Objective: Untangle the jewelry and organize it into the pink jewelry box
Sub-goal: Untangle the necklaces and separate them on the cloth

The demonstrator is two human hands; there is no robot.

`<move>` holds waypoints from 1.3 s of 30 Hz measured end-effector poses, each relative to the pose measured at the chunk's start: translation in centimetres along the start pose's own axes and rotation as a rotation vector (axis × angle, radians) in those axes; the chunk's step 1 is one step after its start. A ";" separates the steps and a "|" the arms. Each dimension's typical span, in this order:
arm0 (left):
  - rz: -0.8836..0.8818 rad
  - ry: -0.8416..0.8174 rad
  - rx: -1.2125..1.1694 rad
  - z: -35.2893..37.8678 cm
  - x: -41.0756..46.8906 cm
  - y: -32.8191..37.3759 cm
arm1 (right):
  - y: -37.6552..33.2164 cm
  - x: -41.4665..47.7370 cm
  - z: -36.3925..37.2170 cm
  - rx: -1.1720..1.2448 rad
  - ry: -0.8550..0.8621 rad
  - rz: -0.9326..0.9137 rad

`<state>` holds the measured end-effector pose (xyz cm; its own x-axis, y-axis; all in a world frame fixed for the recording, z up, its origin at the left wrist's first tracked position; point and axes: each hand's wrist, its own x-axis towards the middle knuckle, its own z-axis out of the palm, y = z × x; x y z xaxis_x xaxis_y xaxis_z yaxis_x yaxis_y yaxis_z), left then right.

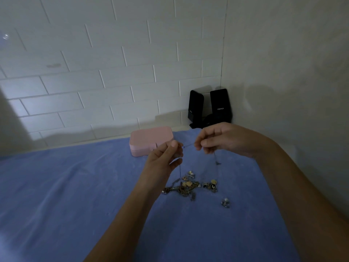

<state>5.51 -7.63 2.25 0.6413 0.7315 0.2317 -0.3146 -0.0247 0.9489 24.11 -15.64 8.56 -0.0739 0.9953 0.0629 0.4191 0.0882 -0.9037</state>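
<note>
Both hands, left hand (pixel 166 157) and right hand (pixel 217 140), pinch a thin chain (pixel 188 145) at mid-frame above the jewelry pile (pixel 187 186); lift slowly, teasing strands apart. The closed pink box (pixel 149 140) waits behind.

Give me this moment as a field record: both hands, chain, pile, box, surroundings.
left hand: raised, grip pinching the thin chain
right hand: raised, pinching the same chain
thin chain: stretched between the hands, a strand hanging below each
jewelry pile: tangled, lying on the blue cloth beneath the hands
pink jewelry box: lid closed, on the cloth beyond the hands
speakers: two, black, in the wall corner
</note>
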 end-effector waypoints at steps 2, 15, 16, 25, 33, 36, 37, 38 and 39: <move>0.008 0.017 0.022 -0.2 0.0 -0.1 | -0.1 0.0 0.3 -0.045 0.005 -0.008; 0.003 0.048 0.013 0.0 0.0 -0.1 | -1.2 0.1 1.3 -0.267 0.136 -0.121; -0.009 0.059 0.004 0.0 0.0 0.0 | -1.3 0.1 1.4 -0.278 0.135 -0.118; 0.031 0.150 0.088 -0.3 0.1 -0.3 | -1.4 0.5 2.3 -0.293 0.157 -0.099; 0.036 0.169 0.090 -0.5 0.1 -0.1 | -1.1 1.1 3.2 -0.348 0.210 -0.203; -0.020 0.170 0.084 -0.5 0.1 -0.1 | -0.9 1.2 3.3 -0.397 0.268 -0.262; -0.038 0.174 0.088 -0.5 0.1 0.0 | -0.8 1.3 3.4 -0.407 0.277 -0.272; -0.055 0.180 0.091 -0.5 0.1 0.1 | -0.7 1.4 3.4 -0.417 0.288 -0.283; -0.068 0.183 0.093 -0.5 0.1 0.1 | -0.6 1.4 3.4 -0.427 0.300 -0.299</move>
<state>5.18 -7.26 2.28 0.5182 0.8451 0.1314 -0.2038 -0.0272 0.9786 20.64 -14.44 7.76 -0.0120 0.8872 0.4613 0.7506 0.3128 -0.5821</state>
